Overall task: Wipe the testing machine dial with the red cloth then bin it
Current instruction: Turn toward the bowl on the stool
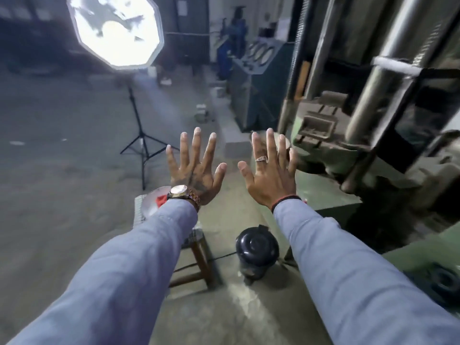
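Left of centre: red cloth [161, 199] lies in a shallow pale dish [149, 204] on a stool [199, 257], partly hidden behind the left wrist. Left hand [196, 170] and right hand [270, 174], mid-frame, fingers fully spread, holding nothing. Black lidded bin [257, 247] lower centre. Dials [261, 52] upper right of centre, blurred. Judgement: pick-up pending; pinch a loose fold so the whole cloth lifts clear of the dish.

A big octagonal studio light [115, 29] glowed at the upper left on a black tripod stand [142, 143], its legs spread on the grey concrete floor [49, 155]. A wooden stool [199, 260] stood nearer, with a shiny metal bowl [151, 201] on top. Further back was a dark green cabinet [258, 88] bearing round gauges, too blurred to read.
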### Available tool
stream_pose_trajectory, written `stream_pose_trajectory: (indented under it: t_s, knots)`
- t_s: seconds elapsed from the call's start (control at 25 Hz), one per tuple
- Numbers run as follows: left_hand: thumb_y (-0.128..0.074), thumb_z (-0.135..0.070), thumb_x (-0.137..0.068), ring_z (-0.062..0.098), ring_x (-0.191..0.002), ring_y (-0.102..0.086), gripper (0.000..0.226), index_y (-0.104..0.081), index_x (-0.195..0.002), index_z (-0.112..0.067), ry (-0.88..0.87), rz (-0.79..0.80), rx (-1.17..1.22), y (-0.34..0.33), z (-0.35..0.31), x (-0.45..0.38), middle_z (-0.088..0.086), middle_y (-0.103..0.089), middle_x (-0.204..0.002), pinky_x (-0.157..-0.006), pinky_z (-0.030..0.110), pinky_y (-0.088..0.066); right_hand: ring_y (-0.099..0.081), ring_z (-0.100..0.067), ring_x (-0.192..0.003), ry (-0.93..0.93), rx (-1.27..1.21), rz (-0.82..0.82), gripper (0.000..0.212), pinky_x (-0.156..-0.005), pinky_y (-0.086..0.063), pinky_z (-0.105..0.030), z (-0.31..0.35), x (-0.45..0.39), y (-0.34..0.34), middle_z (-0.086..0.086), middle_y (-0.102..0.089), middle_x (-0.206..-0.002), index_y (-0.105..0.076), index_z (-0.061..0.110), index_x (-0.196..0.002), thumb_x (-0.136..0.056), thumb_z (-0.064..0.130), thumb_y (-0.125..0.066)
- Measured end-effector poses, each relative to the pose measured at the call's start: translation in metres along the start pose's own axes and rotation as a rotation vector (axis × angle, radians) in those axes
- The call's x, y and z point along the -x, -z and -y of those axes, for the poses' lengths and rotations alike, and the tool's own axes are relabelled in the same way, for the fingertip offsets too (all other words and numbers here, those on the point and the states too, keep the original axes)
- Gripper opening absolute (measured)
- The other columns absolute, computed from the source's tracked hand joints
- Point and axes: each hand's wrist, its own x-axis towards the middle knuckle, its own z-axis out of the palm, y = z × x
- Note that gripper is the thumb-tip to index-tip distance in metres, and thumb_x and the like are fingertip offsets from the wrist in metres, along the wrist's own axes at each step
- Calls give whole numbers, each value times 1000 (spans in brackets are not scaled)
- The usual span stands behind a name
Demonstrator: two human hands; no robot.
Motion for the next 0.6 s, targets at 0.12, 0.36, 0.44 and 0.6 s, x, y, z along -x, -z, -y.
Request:
stream_pose_trajectory:
  t_s: [0.12,0.36,0.44,0.6]
  knots:
    - [-27,-67,-106,38,-173,3,81,-2,-177,-37,80,42,-40,-23,71,11,3,4,-188,-134,75,-1,13,-34,-174,89,-55,93,81,-138,5,-62,59,-12,-61,-5,17,-188,7,38,-178,-112,68,-28]
    - [-21,-67,-101,39,-173,1,84,-8,-178,-36,176,126,-50,-74,174,22,4,2,-188,-133,76,0,8,-36,-175,172,-93,202,81,-137,2,-64,131,-27,-162,-6,12,-189,1,36,-179,-112,69,-30]
    - [-21,-67,-103,38,-174,3,82,-6,-178,-36,198,152,-53,-90,194,25,4,4,-188,-133,76,1,7,-36,-175,173,-105,234,81,-137,2,-64,146,-32,-184,-6,11,-189,0,36,-179,-112,69,-31]
    - [-21,-67,-105,38,-173,7,81,0,-177,-37,265,205,-65,-122,228,30,3,9,-188,-133,76,1,10,-35,-175,194,-104,311,82,-137,1,-63,167,-44,-229,-5,13,-189,3,36,-179,-109,72,-20]
